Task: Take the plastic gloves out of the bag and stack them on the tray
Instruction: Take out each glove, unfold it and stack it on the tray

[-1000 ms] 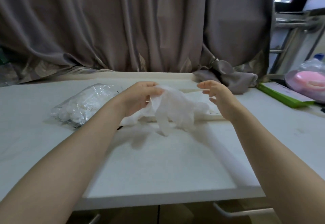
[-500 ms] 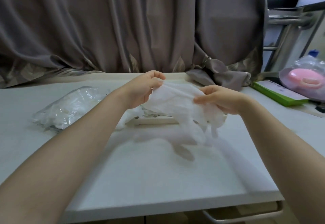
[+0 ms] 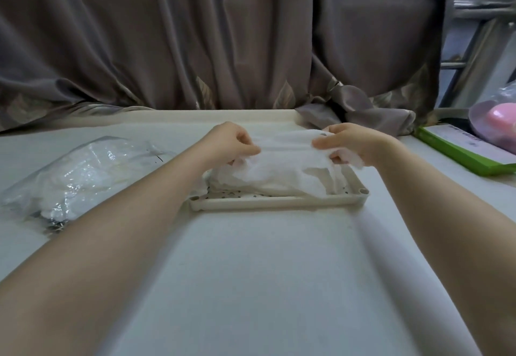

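Both grips, left hand (image 3: pixel 234 143) & right hand (image 3: pixel 349 143), pinch 1 glove (image 3: pixel 287 157) over 1 tray (image 3: pixel 279 202); 1 bag (image 3: pixel 75 177) left.

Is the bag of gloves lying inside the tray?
No, the bag lies on the table left of the tray.

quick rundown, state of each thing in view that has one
plastic glove: held stretched between both hands, over the tray
left hand: pinches the glove's left edge
right hand: pinches the glove's right edge
tray: flat on the table, white gloves piled in it
bag: lying on the table left of the tray, gloves inside
curtain: drawn
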The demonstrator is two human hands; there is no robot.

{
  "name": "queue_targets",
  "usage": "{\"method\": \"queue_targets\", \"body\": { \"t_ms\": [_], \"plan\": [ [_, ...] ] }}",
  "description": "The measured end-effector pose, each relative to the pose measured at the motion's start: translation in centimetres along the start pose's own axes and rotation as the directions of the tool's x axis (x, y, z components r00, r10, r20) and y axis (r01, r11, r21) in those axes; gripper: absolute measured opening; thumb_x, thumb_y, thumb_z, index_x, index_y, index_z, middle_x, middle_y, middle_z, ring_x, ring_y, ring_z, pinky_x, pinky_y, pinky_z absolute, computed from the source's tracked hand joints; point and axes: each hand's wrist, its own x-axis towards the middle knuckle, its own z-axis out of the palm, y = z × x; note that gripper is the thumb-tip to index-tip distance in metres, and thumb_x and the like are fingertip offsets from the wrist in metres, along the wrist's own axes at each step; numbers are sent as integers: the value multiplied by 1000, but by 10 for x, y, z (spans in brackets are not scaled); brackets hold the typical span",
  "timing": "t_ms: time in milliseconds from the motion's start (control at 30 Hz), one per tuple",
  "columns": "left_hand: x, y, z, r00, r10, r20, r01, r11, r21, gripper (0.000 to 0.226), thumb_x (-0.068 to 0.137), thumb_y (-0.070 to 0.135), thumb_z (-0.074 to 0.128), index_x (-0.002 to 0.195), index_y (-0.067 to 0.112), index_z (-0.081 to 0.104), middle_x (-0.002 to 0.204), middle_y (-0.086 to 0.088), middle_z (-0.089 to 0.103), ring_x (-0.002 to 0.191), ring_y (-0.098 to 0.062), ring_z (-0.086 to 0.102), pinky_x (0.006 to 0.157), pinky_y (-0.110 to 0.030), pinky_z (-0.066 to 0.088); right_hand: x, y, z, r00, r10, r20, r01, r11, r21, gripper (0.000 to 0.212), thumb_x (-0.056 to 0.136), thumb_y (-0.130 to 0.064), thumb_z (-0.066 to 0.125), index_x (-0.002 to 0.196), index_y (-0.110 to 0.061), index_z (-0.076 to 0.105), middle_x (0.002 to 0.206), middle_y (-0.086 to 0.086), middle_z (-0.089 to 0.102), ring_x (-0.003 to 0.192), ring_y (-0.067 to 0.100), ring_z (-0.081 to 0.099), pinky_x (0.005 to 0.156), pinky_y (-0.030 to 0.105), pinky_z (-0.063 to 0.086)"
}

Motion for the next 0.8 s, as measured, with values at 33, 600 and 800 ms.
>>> {"method": "queue_targets", "body": {
  "t_ms": [33,600,800],
  "plan": [
    [2,-1,0,1000,21,5,-21,997,73,9,81,18,68,78,10,66,67,1,61,60,-14,56,57,-23,46,5,1,1,999,-11,-35,8,995,-96,24,84,-15,69,104,-7,59,82,7,60,62,14,53,54,21,50],
    [5,-6,27,937,234,259,-340,775,532,39,95,28,41,123,4,55,133,-6,49,121,-27,47,100,-35,36,-3,5,89,914,-373,159,306,375,-875,70,86,-48,58,143,-15,32,147,4,37,134,23,35,103,25,23],
    [-7,-41,33,955,-117,271,-101,732,673,102,82,74,35,149,5,1,157,-13,0,144,-30,5,117,-40,14,10,38,59,996,-83,12,43,377,-925,107,68,-79,50,150,-26,6,158,-7,1,146,26,-3,116,50,3]
  ]
}}
